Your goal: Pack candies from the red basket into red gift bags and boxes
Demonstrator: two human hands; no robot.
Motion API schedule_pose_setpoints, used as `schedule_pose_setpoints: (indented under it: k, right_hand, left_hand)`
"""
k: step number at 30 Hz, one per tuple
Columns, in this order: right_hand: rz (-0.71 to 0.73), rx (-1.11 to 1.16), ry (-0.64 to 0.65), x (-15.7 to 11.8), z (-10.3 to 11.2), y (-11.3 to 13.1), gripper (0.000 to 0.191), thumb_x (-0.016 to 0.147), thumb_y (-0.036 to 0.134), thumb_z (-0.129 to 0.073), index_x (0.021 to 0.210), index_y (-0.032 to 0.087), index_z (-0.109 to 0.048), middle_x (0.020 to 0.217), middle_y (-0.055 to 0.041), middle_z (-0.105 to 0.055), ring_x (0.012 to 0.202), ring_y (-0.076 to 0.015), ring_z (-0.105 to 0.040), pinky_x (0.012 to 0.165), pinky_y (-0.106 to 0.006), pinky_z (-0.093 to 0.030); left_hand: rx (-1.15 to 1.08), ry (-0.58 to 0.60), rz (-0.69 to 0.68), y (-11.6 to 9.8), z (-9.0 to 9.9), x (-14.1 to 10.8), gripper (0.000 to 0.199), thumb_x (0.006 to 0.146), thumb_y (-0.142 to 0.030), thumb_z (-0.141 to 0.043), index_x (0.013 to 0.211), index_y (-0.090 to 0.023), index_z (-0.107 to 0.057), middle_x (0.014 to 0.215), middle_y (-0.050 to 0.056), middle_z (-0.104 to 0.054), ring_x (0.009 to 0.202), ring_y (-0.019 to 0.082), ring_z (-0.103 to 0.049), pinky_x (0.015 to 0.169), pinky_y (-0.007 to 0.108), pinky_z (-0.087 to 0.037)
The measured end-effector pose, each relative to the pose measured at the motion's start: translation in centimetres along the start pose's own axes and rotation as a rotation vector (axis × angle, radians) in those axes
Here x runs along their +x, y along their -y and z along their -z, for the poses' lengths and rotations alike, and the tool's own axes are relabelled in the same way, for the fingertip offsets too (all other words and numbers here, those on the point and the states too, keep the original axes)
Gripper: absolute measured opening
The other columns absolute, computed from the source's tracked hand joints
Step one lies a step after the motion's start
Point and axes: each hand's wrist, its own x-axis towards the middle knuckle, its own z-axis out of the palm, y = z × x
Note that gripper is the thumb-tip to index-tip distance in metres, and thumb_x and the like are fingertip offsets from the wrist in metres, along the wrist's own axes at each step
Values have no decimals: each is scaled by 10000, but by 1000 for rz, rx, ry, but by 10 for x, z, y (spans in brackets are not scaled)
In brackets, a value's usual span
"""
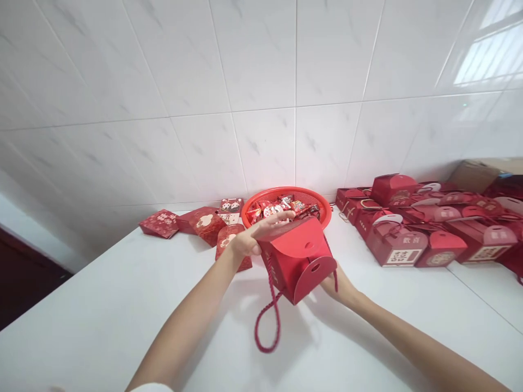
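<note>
A red candy gift box hangs tilted above the white table, with round-edged flaps and punched holes on the side that faces me. From its left side a dark red rope handle droops in a loop. My left hand grips the box at its upper left, fingers stretched over the far edge and thumb near the corner. On the lower right, my right hand supports it, its fingers mostly hidden behind the box. Just beyond the box stands a red plastic basket of wrapped candies.
Flat folded red cartons lie at the left of the basket. Several assembled red gift boxes are grouped at the right, with a brown cardboard box behind them. A tiled wall bounds the back of the white table.
</note>
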Motion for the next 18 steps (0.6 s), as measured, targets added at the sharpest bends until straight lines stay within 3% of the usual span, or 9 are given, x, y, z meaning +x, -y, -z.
schedule_pose_setpoints:
  k: [4, 8, 11, 15, 18]
  right_hand:
    - [-38, 212, -103, -7, 22, 15, 426, 952, 597, -432, 1009, 224, -630, 874, -52, -676, 747, -207, -617, 685, -318, -518]
    - [-102, 321, -107, -12, 20, 25, 434, 942, 611, -471, 1117, 238, -606, 1112, -69, -660, 859, -205, -643, 756, -324, -527]
    - [-171, 313, -79, -16, 13, 29, 427, 912, 605, -542, 1110, 228, -575, 1154, -78, -647, 948, -207, -640, 802, -315, -523]
    - [-378, 390, -2, -22, -2, 30, 449, 909, 637, -522, 1081, 223, -503, 896, -19, -650, 689, -153, -619, 645, -291, -510]
    - [-486, 432, 128, -26, -14, 24, 486, 891, 672, -522, 1061, 220, -471, 810, 12, -616, 595, -135, -596, 589, -296, -511]
  left_hand:
    - [-138, -122, 41, 39, -3, -7, 912, 508, -289, -853, 1363, -195, -553, 1365, 157, -598, 1233, 345, -580, 865, 305, -492]
    - [-107, -251, 149, 45, -1, -15, 606, 699, -348, -761, 1266, -188, -615, 1251, 130, -659, 1050, 249, -659, 814, 283, -498]
    - [119, -236, 298, 25, -3, -21, 496, 798, -358, -690, 1252, -171, -624, 1296, 137, -643, 1105, 256, -641, 877, 317, -504]
    - [615, -156, 579, -16, -9, -31, 504, 845, -322, -643, 1330, -203, -582, 1359, 108, -623, 1207, 241, -603, 964, 314, -488]
    - [925, -123, 718, -37, -14, -37, 526, 865, -339, -605, 1374, -214, -562, 1355, 107, -631, 1154, 228, -641, 906, 280, -511]
